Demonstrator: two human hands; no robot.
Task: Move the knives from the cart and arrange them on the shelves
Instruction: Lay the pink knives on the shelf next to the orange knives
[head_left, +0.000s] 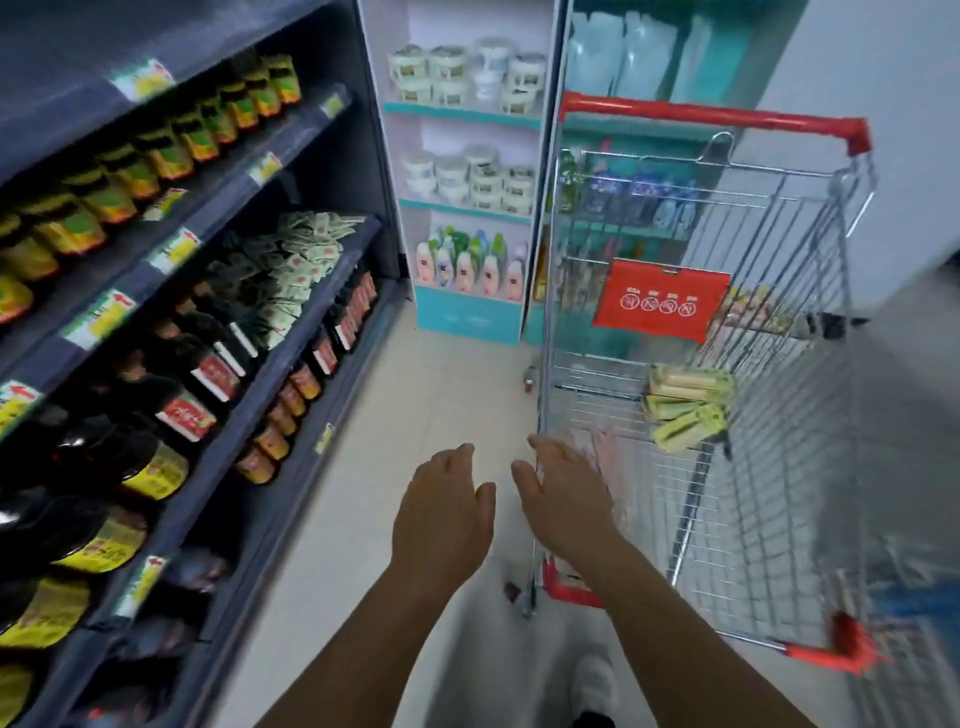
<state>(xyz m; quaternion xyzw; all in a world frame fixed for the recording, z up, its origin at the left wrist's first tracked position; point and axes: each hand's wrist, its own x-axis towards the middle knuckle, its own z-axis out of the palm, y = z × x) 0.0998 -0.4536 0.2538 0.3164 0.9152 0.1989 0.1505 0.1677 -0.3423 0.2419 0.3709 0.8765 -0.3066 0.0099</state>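
— Reaching toward the cart, both empty?

— Yes. The left hand and right hand are spread, holding nothing, by its near left corner.

— And the knives?

— Probably those green packs against the cart's right side; it's blurry. None looks shelved on the shelves yet, so nearly everything remains.

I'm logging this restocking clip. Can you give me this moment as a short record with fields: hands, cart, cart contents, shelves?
left hand: open, empty, over the floor
right hand: open, empty, at the cart's near edge
cart: wire, red handle, right of the aisle
packs: green-yellow packs lie inside the cart; blurred, knives not confirmable
shelves: on the left, stocked with dark bottles
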